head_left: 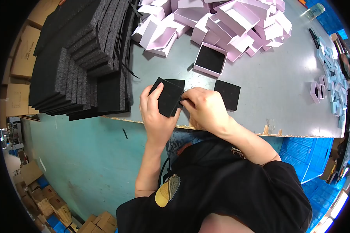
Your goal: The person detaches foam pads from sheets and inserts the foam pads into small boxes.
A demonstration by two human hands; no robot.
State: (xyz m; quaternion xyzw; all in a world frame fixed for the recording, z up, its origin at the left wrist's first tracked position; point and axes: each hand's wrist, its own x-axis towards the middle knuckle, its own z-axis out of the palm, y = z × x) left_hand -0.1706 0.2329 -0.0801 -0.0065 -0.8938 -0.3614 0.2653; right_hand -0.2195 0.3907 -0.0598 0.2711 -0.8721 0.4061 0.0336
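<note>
My left hand (pixel 158 112) grips a square black foam pad (pixel 169 98) near the table's front edge, fingers over its left side. At the pad's right edge, my right hand (pixel 206 106) pinches with thumb and forefinger; what sits between those fingertips is too small to make out. Part of another black piece shows behind the held pad. Just right of my right hand, a second black foam pad (pixel 228 95) lies flat on the table. Beyond the hands stands an open pale pink box (pixel 210 72) with black foam inside it.
Tall stacks of black foam sheets (pixel 62 83) fill the table's left side. A heap of pale pink boxes (pixel 221 23) covers the back. Small light blue boxes (pixel 333 83) lie at the far right, near a clear bottle (pixel 314 11). Blue crates (pixel 305 153) stand below the right edge.
</note>
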